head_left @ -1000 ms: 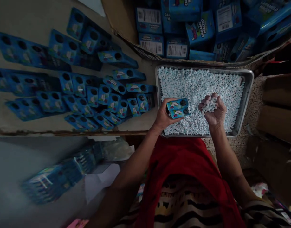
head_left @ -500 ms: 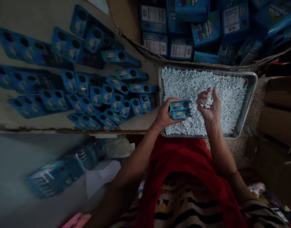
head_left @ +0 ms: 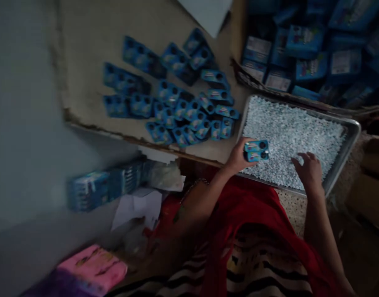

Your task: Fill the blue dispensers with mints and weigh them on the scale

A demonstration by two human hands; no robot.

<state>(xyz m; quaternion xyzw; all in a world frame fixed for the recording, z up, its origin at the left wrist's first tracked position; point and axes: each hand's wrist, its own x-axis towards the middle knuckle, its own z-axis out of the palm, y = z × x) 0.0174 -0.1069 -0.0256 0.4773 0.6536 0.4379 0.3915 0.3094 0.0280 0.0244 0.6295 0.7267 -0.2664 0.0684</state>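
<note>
Two small blue candy boxes (head_left: 256, 151) sit side by side in my left hand (head_left: 237, 157), which is closed around them over the left part of a metal tray (head_left: 343, 161). Each box has a dark round hole in its top face, and a pale bit shows by one hole. Small white and pale blue candies (head_left: 282, 123) fill the tray. Over its right part is my right hand (head_left: 310, 170), fingers apart and curved just above the candies, with nothing visible in it. Blur hides whether its fingertips touch them.
Several rows of similar blue boxes (head_left: 189, 109) stand on the table (head_left: 87, 82) to the left. Behind the tray, a large cardboard carton (head_left: 239, 41) holds many blue packs (head_left: 304, 41). Below the table edge lie wrapped blue packs (head_left: 88, 192) and a pink package (head_left: 95, 264).
My right hand has let go of its handful of candies and moved right, opening over the tray. The left hand still holds both boxes. The whole view has shifted and tilted.
</note>
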